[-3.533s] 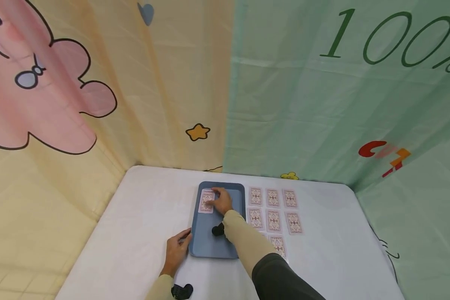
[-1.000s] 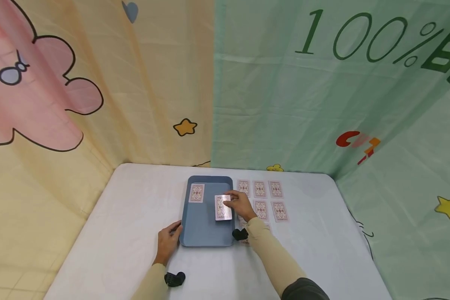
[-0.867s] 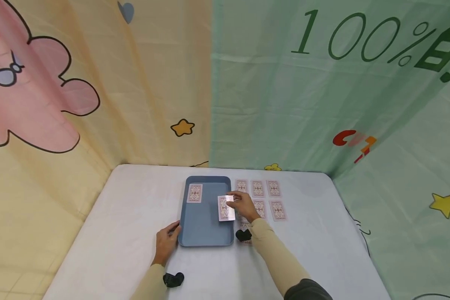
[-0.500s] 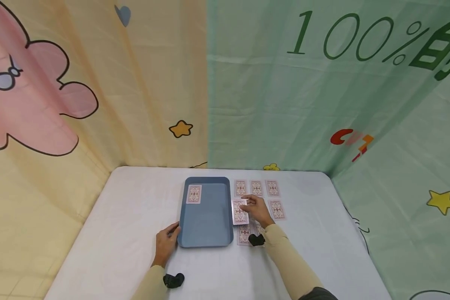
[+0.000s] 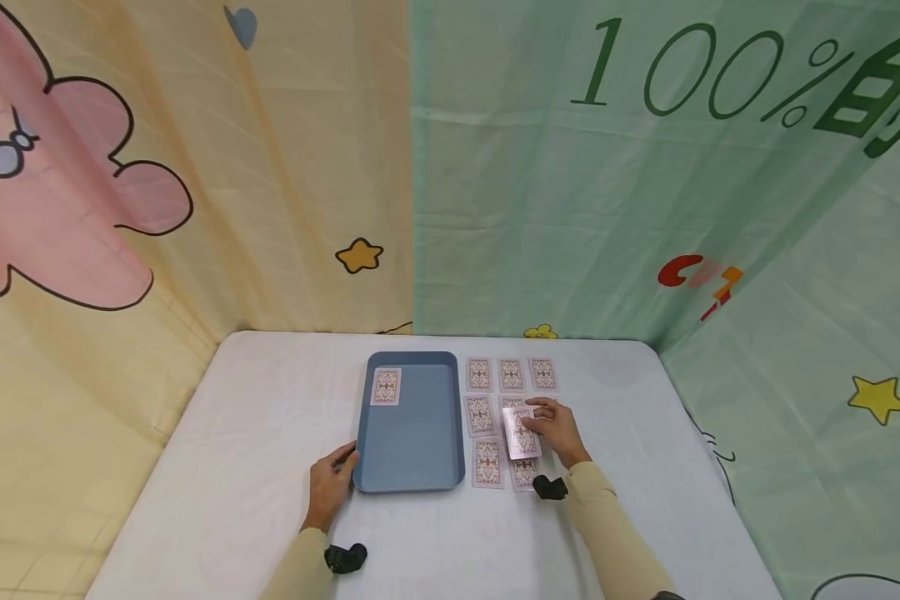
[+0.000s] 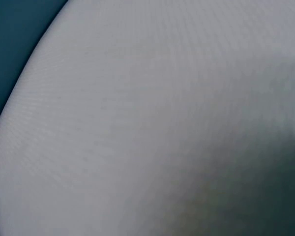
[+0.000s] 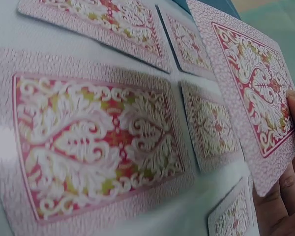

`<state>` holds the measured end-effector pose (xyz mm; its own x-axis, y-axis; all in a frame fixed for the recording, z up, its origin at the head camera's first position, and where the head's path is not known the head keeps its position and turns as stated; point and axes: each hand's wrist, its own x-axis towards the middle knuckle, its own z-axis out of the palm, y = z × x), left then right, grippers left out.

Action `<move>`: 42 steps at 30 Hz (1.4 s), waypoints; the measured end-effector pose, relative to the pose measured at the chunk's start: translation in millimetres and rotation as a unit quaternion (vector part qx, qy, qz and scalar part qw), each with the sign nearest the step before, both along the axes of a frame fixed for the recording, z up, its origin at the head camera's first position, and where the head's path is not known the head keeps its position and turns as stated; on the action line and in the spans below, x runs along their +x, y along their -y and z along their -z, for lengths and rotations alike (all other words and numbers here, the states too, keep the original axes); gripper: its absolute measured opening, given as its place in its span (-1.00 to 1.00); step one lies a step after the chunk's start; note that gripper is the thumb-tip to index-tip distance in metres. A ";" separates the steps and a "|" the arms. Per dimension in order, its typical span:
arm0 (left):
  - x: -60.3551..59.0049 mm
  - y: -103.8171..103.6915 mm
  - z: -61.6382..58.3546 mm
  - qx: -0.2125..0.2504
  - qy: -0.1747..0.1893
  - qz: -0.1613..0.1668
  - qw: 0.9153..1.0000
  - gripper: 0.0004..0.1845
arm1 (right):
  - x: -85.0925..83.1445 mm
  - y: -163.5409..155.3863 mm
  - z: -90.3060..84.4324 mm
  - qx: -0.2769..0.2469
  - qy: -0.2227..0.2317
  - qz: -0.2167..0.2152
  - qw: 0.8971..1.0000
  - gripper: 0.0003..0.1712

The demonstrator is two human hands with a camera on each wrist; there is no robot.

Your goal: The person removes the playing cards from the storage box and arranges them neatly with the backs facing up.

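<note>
Your right hand (image 5: 557, 429) is pinching one face-down card (image 5: 521, 432) by its right edge, thumb and fingertips curled onto it, and you are holding it just above the spread of cards (image 5: 510, 375) lying on the table (image 5: 255, 433) to the right of the blue tray (image 5: 412, 450). The held card is hanging over the middle of the spread, tilted a little, not lying flat. In the right wrist view the card (image 7: 250, 93) is standing clear of the ones beneath it, your fingertips (image 7: 285, 196) at its lower corner.

Your left hand (image 5: 328, 492) is resting on the table with relaxed fingers touching the tray's near left corner, gripping nothing. One more card (image 5: 386, 386) is lying in the tray's far left corner.

By the look of it, you are in the carrying step, with a card in the air between tray and spread. Setting it down cleanly would call for lowering it level onto a bare spot and loosening the pinch only once it is lying flat; a slot may be under your hand.

Your hand is covering that part of the spread, so I cannot tell what lies there. All cards are showing backs only. The left wrist view is blurred cloth, showing no fingers.
</note>
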<state>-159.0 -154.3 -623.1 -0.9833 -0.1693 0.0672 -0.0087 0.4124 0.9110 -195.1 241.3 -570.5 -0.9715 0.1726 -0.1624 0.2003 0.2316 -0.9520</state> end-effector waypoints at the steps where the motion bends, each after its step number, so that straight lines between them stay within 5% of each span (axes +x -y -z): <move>1: 0.0 -0.1 -0.2 0.000 0.000 0.000 1.000 -0.72 | 2.1 -4.5 0.4 -0.005 0.000 0.002 1.000 -0.54; 21: -0.3 0.8 4.7 -0.004 -0.008 0.002 1.000 -0.71 | 39.3 -67.6 19.7 0.029 0.042 0.055 0.997 -0.50; 35: 0.1 -0.5 3.2 -0.010 -0.010 0.001 1.000 -0.71 | 45.3 -69.6 31.4 0.065 0.028 0.025 0.997 -0.60; 42: -0.4 0.4 2.7 -0.004 0.000 0.004 1.000 -0.69 | 45.3 -66.1 28.0 0.158 -0.004 0.001 0.987 -0.63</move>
